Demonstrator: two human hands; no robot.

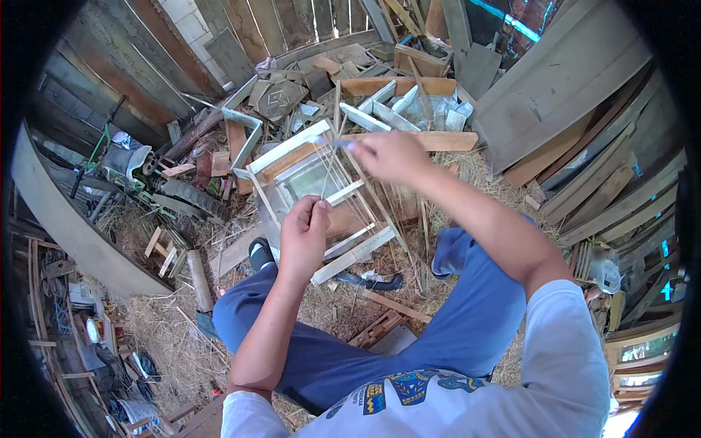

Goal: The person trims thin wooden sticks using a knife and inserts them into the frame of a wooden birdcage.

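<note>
My left hand [305, 223] is closed in a pinch above the wooden frame, with a thin strand or stick rising from its fingertips. My right hand [391, 157] is closed around a small bluish tool [337, 144], too blurred to name, whose tip points left. Below both hands lies a wooden frame [354, 255] of pale slats, with several thin strips or strings running down across its right half. A greyish pane or panel [310, 182] shows inside the frame's upper left part.
A second wooden frame [438, 140] lies beyond, with white slats across it. Large boards [558, 84] lean at the right. A curved panel [80, 212] stands at the left, near a green-framed wheeled thing [102, 150]. Straw and scraps cover the ground.
</note>
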